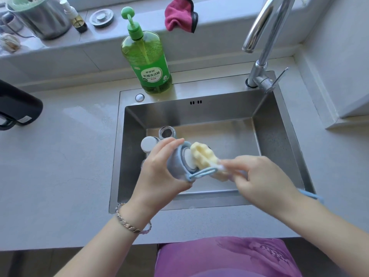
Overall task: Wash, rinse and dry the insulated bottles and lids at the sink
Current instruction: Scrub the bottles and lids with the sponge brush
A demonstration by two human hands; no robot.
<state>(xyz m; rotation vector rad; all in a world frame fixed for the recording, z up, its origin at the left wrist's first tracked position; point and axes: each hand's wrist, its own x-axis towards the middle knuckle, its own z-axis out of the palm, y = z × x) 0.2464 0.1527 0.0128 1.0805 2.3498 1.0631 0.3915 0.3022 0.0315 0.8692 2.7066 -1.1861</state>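
A: Item one: pale blue round plastic lid with cord loop [175, 164], held above the stainless steel sink [279, 136]. The left grip [159, 168] curls round its body, with the inner face turned right.

B: Item two: yellow foam sponge brush on a blue handle [201, 156], its head against the lid's white inner seal. The right grip [261, 176] pinches the handle just behind the foam.

A: Method, as we judge it: we turn the lid while the foam works round the seal's edge.

B: And we hold the loop clear of the foam. Open-mouthed steel bottle [167, 132] stands in the sink's left corner.
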